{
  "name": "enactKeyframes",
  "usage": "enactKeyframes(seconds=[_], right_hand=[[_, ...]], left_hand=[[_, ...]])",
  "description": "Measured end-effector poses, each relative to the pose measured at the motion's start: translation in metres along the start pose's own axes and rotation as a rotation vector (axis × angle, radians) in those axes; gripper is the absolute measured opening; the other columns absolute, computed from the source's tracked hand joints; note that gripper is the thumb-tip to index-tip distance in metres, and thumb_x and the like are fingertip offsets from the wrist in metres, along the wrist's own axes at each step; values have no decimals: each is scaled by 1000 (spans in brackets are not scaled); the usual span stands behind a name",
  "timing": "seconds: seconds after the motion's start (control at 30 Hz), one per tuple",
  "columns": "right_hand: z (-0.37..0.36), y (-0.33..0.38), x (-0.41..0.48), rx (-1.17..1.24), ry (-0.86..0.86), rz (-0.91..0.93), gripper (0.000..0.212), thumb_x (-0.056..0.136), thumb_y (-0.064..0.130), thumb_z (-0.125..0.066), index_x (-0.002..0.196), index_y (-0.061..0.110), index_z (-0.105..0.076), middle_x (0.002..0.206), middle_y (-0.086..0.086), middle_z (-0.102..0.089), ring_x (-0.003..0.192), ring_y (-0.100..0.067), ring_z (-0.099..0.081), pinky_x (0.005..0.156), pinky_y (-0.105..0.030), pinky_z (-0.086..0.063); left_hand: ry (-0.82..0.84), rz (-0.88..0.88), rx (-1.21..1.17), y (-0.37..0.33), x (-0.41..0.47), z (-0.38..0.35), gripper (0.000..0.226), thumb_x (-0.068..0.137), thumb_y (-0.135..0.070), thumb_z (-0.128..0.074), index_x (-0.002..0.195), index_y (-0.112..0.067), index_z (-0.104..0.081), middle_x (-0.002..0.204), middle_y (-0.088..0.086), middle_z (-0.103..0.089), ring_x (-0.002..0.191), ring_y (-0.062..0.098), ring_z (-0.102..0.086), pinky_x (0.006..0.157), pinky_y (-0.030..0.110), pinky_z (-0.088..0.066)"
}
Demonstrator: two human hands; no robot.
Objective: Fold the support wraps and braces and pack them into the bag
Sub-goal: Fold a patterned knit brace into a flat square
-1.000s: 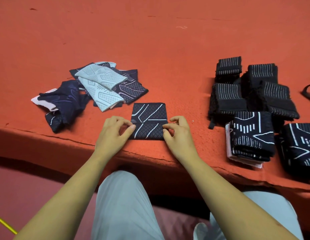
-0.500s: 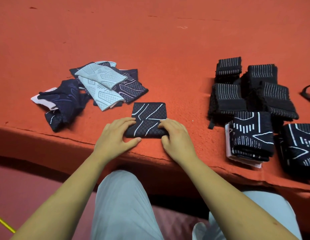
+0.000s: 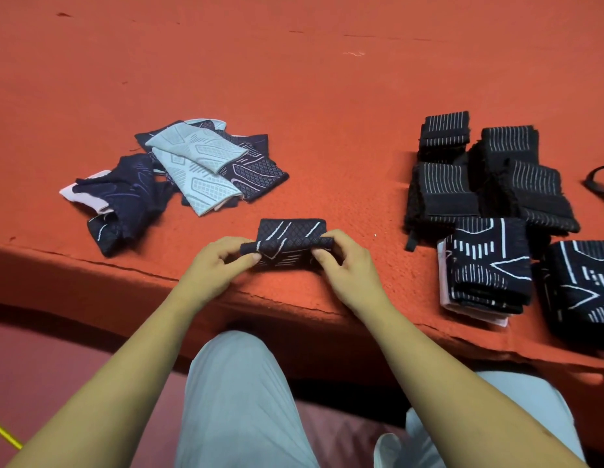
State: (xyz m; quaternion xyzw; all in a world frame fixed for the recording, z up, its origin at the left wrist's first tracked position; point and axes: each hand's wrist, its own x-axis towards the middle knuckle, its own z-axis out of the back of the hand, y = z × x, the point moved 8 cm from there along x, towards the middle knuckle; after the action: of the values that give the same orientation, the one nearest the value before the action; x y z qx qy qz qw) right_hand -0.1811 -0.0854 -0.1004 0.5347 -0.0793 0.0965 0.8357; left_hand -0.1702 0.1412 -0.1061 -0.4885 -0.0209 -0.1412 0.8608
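Observation:
A dark knitted support wrap (image 3: 288, 239) with white line pattern lies near the front edge of the orange table (image 3: 327, 113). Its near edge is lifted and folded over toward the far side. My left hand (image 3: 216, 265) pinches the left end of that fold. My right hand (image 3: 344, 265) pinches the right end. A loose pile of unfolded wraps (image 3: 192, 170), dark and pale grey, lies to the left. Folded black braces (image 3: 489, 177) and folded patterned wraps (image 3: 489, 265) are stacked on the right. No bag is in view.
Another folded patterned wrap (image 3: 584, 288) sits at the far right edge. A black strap or cable (image 3: 601, 180) curls at the right border. The table's front edge runs just below my hands, with my knees in pale trousers under it.
My hands went from flat at the wrap's near corners to pinching its near edge, lifting it and rolling it over toward the far side. The wrap now looks shorter front to back.

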Motion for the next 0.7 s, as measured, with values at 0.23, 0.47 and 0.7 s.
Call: enactKeyframes(seconds=[0.23, 0.47, 0.7], right_hand=[[5, -11, 0, 49, -83, -84, 18, 90, 32, -65, 86, 19, -53, 70, -9, -66, 62, -14, -58, 67, -46, -49], [8, -12, 2, -45, -156, -63, 29, 91, 17, -68, 106, 24, -45, 79, 1, -59, 67, -7, -54, 70, -29, -48], [10, -9, 4, -173, -194, -38, 14, 91, 16, -67, 90, 18, -53, 80, 2, -61, 72, -18, -55, 71, -31, -42]], left_hand=[[-26, 122, -142, -1, 0, -4, 19, 100, -19, -59, 102, -29, -76, 97, -13, -77, 90, 0, -67, 85, 19, -49], [-180, 259, 25, 8, 14, -4, 51, 86, -58, -57, 70, -9, -59, 61, 9, -58, 59, 12, -50, 65, 36, -39], [-323, 371, 370, -3, 25, -6, 28, 86, -31, -62, 73, -8, -57, 64, 3, -58, 72, 30, -55, 63, 35, -32]])
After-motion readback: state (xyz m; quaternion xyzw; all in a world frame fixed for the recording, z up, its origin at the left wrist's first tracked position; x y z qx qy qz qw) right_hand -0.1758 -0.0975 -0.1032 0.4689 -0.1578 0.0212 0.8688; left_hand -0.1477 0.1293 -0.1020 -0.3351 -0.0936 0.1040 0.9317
